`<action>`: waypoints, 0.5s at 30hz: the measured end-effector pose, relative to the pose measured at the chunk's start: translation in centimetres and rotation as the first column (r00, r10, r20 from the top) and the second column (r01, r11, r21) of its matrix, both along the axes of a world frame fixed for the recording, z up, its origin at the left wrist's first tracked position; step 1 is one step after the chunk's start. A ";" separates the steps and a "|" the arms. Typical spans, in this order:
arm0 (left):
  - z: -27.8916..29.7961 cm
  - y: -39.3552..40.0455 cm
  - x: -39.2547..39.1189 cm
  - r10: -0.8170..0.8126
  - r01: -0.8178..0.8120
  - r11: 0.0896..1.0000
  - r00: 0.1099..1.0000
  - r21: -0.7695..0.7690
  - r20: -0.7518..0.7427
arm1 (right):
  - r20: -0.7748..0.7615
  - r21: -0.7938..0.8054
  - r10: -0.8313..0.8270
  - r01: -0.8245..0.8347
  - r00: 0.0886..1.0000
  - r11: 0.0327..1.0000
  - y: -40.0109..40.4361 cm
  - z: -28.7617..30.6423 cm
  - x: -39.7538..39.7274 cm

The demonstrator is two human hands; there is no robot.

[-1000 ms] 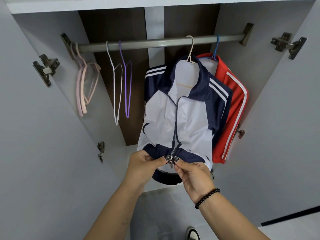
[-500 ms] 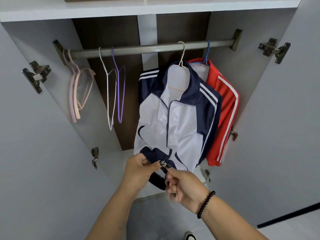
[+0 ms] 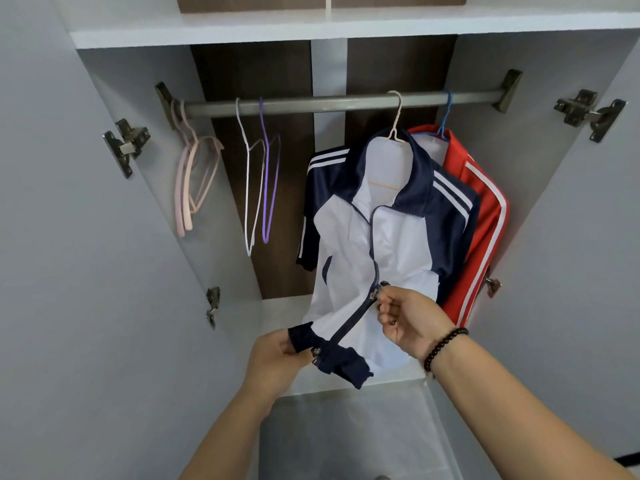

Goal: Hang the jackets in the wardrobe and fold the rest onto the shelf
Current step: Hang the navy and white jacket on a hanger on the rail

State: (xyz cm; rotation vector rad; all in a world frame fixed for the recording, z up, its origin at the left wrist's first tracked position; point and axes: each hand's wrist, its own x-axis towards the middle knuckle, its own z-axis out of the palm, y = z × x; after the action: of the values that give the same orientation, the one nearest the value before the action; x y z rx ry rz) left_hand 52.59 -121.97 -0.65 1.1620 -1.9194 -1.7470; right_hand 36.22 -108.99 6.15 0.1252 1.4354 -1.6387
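A navy and white jacket (image 3: pixel 401 244) hangs from a pale hanger (image 3: pixel 395 129) on the wardrobe rail (image 3: pixel 311 105). Behind it to the right hangs a red jacket (image 3: pixel 485 216) on a blue hanger (image 3: pixel 446 123). My left hand (image 3: pixel 277 358) grips the navy hem of the jacket at the bottom of the zip and pulls it toward me. My right hand (image 3: pixel 412 317) pinches the zip pull (image 3: pixel 375 292) partway up the front. The zip is closed below the pull and open above it.
Pink hangers (image 3: pixel 188 188), a white hanger (image 3: pixel 247 188) and a purple hanger (image 3: pixel 268 181) hang bare at the rail's left. A white shelf (image 3: pixel 311 27) runs above the rail. Both wardrobe doors (image 3: pixel 69 271) stand open, with metal hinges (image 3: pixel 126 145) on them. The wardrobe floor (image 3: pixel 280 313) lies below the jackets.
My right hand has drawn the zip pull up from the hem to partway up the jacket front. My left hand kept hold of the hem. The camera tilted upward.
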 end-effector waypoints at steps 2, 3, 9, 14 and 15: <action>-1.3 -0.2 0.5 0.103 -0.097 0.994 0.989 -0.057 0.106 | -0.093 0.071 0.098 -0.092 0.991 0.993 -0.9 0.1 1.1; -1.7 -0.2 0.7 0.127 -0.111 0.988 0.979 -0.107 0.162 | -0.133 0.103 0.147 -0.134 0.980 0.986 -1.3 0.2 1.9; -0.1 1.2 0.5 0.095 -0.008 0.884 0.982 -0.468 0.164 | -0.213 0.100 0.340 -0.326 0.916 0.940 -3.3 0.9 5.5; 2.7 1.4 0.8 0.048 -0.013 0.690 0.998 -0.723 0.028 | -0.240 0.041 0.419 -0.422 0.876 0.906 -3.7 1.6 6.6; 2.9 1.2 1.1 0.027 -0.008 0.668 1.000 -0.744 0.014 | -0.229 0.026 0.421 -0.427 0.878 0.904 -3.6 1.7 6.7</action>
State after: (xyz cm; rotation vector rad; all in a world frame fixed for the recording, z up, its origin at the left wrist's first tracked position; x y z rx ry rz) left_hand 53.64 -120.80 2.24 0.8562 -2.2714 -0.7352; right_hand 42.89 -112.62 7.86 -0.3849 1.4857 -1.3334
